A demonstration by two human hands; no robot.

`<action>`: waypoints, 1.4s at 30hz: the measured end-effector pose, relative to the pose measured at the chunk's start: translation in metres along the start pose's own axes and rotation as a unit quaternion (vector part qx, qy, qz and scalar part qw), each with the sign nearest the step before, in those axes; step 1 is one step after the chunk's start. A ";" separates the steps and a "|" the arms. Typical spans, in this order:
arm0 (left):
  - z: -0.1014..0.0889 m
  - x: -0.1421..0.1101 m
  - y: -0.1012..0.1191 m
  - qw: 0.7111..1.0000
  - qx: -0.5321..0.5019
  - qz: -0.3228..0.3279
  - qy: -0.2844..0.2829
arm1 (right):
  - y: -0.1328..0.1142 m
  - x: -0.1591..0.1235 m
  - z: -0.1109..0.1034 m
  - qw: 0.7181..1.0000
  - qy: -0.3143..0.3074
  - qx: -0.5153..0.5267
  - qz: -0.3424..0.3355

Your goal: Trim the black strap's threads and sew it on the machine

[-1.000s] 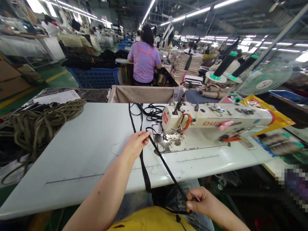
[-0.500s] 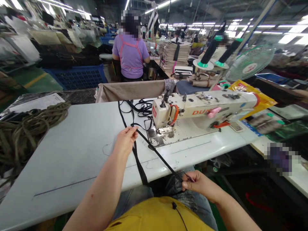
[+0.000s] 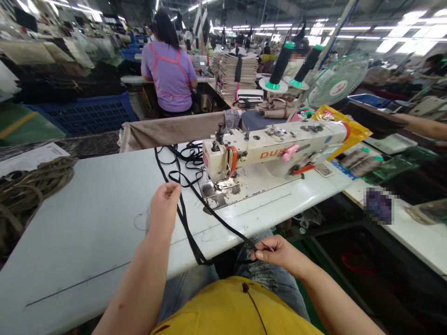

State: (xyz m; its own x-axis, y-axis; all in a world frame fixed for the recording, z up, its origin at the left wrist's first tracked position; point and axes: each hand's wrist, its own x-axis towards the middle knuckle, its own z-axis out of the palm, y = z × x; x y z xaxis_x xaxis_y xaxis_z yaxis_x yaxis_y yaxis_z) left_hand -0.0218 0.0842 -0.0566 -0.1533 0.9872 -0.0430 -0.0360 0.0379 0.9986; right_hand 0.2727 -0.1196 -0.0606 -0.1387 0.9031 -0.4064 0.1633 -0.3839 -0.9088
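A long narrow black strap [image 3: 226, 224] runs slack from my right hand up across the white table. My right hand [image 3: 274, 251] pinches it over my lap, near the table edge. A small thin tool with a dark point and a pinkish part [image 3: 268, 247] also sits in those fingers; its kind is unclear. Over the table, my left hand [image 3: 166, 199] has its fingers curled together beside the strap lengths, with nothing visible in them. Loops of the black strapping [image 3: 192, 153] lie left of the sewing machine [image 3: 272, 151], and doubled lengths hang over the front edge.
Olive straps [image 3: 45, 186] are heaped at the table's left. Behind the table are a beige cloth trough [image 3: 174, 132] and a person in purple [image 3: 171, 74]. Thread cones [image 3: 281, 67] and a green fan [image 3: 338, 83] stand behind the machine. Another person's arm [image 3: 424, 125] reaches in at right.
My left hand has let go of the strap, which has gone from taut to slack with a loop by the machine. My right hand keeps its hold. The view has turned right.
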 end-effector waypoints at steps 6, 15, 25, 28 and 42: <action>0.014 -0.089 0.009 0.839 0.033 -0.219 -0.497 | -0.018 0.005 0.010 0.998 0.013 -0.011 -0.060; 0.040 -0.125 -0.008 0.913 -0.062 -0.247 -0.319 | -0.024 0.021 0.044 0.998 0.004 -0.005 -0.070; 0.041 -0.126 -0.003 0.922 -0.016 -0.231 -0.311 | -0.031 0.013 0.055 0.961 0.150 -0.197 -0.123; 0.042 -0.127 -0.003 0.922 -0.009 -0.225 -0.314 | -0.036 0.013 0.058 0.944 0.158 -0.245 -0.157; 0.037 -0.122 0.001 0.940 -0.074 -0.250 -0.218 | -0.029 0.019 0.034 0.962 0.255 -0.031 -0.088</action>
State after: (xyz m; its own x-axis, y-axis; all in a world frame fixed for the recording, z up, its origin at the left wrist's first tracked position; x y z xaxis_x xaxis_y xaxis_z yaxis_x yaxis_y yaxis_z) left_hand 0.0330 -0.0306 -0.0495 0.3380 0.8222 -0.4580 -0.1375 0.5246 0.8402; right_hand 0.2318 -0.0976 -0.0449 0.3263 0.9358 -0.1337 0.2403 -0.2189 -0.9457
